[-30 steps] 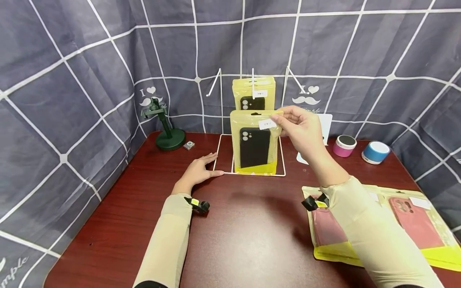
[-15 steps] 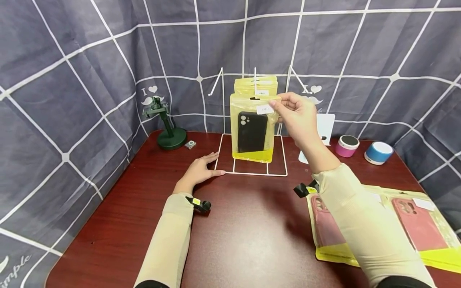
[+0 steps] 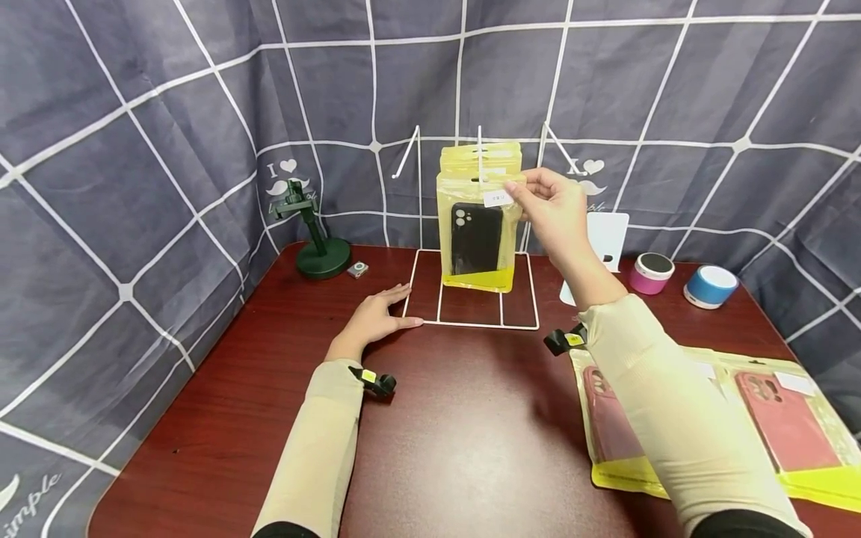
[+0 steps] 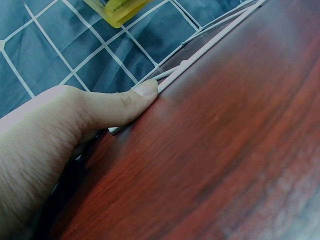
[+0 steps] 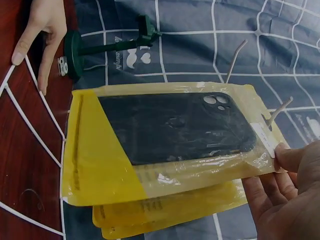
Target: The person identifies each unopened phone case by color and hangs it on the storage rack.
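- Nearest me, at the right front of the table [image 3: 471, 433], lie two flat yellow pouches with pink phone cases [image 3: 783, 430]; my right sleeve passes over them.
- Left of centre, my left hand [image 3: 373, 323] rests flat on the table, fingers straight; the thumb tip touches the front wire of the white wire rack [image 3: 471, 324], as the left wrist view confirms. This grip holds nothing.
- Beyond that, my right hand [image 3: 554, 205] is raised, its thumb and fingers pinching the top right corner of the yellow pouch with the black phone case [image 3: 477, 235], next to its white label.
- That pouch hangs upright, long axis vertical, clear of the table, its lower edge above the rack base. It lies to the left of my right grip, directly in front of the pouches already on the rack's middle hook [image 3: 479, 153].
- I judge the pouch's top edge to be level with that hook; whether its hole has engaged the hook I cannot tell. My right hand is much the nearer.
- Farther back stand a green stand [image 3: 315, 239], a pink speaker [image 3: 649, 273] and a blue speaker [image 3: 710, 285].
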Demonstrator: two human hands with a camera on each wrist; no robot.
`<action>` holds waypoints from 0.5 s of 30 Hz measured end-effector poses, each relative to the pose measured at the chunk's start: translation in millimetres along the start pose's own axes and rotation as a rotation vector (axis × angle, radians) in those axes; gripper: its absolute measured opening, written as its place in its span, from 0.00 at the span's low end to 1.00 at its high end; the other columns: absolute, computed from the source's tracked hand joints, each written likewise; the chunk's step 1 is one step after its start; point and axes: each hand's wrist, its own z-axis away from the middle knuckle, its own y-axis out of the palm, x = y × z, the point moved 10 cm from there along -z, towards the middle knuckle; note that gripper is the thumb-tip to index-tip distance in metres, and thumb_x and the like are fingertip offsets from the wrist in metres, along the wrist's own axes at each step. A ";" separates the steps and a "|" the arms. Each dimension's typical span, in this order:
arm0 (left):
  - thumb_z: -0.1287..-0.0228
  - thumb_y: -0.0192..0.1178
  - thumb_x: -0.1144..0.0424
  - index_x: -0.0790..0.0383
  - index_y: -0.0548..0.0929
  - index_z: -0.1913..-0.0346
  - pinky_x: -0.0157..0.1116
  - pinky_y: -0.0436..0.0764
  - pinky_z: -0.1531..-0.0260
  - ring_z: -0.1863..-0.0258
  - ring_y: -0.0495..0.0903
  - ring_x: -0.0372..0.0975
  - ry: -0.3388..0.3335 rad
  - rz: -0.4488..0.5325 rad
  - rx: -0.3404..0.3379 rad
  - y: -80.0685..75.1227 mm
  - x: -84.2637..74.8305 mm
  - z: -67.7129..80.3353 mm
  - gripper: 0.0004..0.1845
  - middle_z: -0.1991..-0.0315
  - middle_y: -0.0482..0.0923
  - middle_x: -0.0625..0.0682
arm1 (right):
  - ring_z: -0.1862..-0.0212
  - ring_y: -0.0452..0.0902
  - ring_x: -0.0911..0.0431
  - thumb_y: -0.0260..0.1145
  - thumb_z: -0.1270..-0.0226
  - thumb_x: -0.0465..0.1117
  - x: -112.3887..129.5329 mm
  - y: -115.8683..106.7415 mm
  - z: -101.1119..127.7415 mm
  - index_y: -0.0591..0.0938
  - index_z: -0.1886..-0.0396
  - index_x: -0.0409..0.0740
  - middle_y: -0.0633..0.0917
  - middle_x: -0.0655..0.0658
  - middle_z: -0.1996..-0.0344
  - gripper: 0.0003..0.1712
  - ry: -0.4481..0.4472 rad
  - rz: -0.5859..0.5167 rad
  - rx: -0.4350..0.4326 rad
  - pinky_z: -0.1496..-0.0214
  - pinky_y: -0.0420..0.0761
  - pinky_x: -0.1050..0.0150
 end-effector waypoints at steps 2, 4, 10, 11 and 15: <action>0.46 0.68 0.31 0.48 0.67 0.24 0.52 0.61 0.28 0.24 0.57 0.45 -0.002 -0.001 0.003 -0.2 0.2 0.0 0.49 0.23 0.60 0.49 | 0.77 0.79 0.63 0.75 0.37 0.41 -2.2 0.1 -3.1 0.87 0.65 0.39 0.87 0.49 0.76 0.09 0.002 0.014 -0.013 0.71 0.82 0.71; 0.46 0.68 0.31 0.48 0.67 0.24 0.52 0.61 0.28 0.24 0.57 0.45 -0.003 -0.002 0.005 -0.5 0.2 0.2 0.49 0.23 0.60 0.49 | 0.77 0.78 0.63 0.75 0.37 0.41 -3.6 0.0 -6.1 0.87 0.65 0.40 0.87 0.50 0.77 0.09 -0.002 0.036 -0.029 0.73 0.80 0.73; 0.46 0.68 0.31 0.49 0.67 0.24 0.52 0.61 0.28 0.24 0.58 0.45 0.001 -0.006 -0.004 -2.0 -0.5 0.1 0.49 0.23 0.61 0.49 | 0.78 0.77 0.63 0.75 0.37 0.42 -8.9 0.4 -15.4 0.87 0.65 0.40 0.87 0.51 0.77 0.09 -0.005 0.061 -0.056 0.75 0.75 0.74; 0.46 0.68 0.31 0.49 0.67 0.24 0.52 0.61 0.28 0.24 0.58 0.45 0.002 -0.006 -0.005 -2.0 -0.8 0.1 0.49 0.23 0.61 0.49 | 0.78 0.77 0.63 0.75 0.37 0.42 -10.2 0.3 -16.5 0.87 0.65 0.40 0.87 0.51 0.77 0.09 -0.002 0.062 -0.059 0.75 0.75 0.74; 0.46 0.68 0.31 0.49 0.67 0.24 0.53 0.61 0.28 0.24 0.58 0.46 0.002 -0.005 -0.002 -1.3 -1.5 0.4 0.49 0.24 0.61 0.49 | 0.78 0.76 0.65 0.75 0.37 0.43 -14.6 -1.1 -20.0 0.86 0.65 0.41 0.86 0.54 0.77 0.09 0.006 0.087 -0.079 0.75 0.74 0.74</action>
